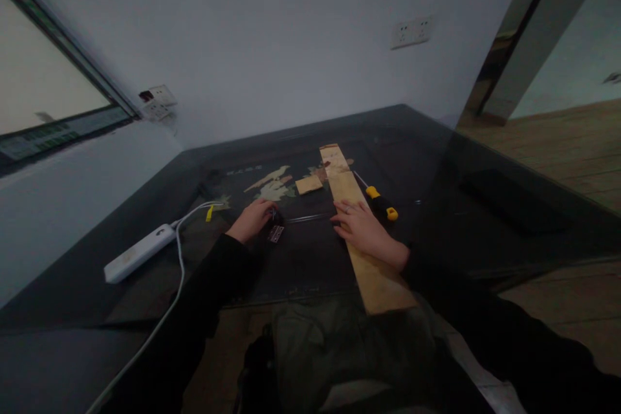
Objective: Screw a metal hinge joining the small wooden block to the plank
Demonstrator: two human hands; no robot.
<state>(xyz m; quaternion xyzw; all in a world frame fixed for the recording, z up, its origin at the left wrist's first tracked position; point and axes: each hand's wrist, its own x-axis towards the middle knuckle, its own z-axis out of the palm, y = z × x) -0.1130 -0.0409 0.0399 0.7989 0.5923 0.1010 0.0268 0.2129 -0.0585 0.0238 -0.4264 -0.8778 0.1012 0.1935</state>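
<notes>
A long wooden board [347, 187] lies lengthwise on the dark table, its near end jutting past the front edge. My right hand [363, 231] rests on top of it with the fingers stretched out flat. To the left, my left hand [252, 218] has its fingers curled together over a small dark cluster [274, 213]; what they pinch is too small to make out. Just below those fingertips lies a small metal hinge-like plate [276, 233] with holes. A yellow and black screwdriver [381, 200] lies right of the board, and a small square wood piece [308, 184] left of it.
A white power strip [140, 252] and its cable are on the table's left side, near a yellow tag [209, 213]. A flat dark object [514, 200] lies at the right. Behind the table [412, 129] stands a wall with sockets [411, 32].
</notes>
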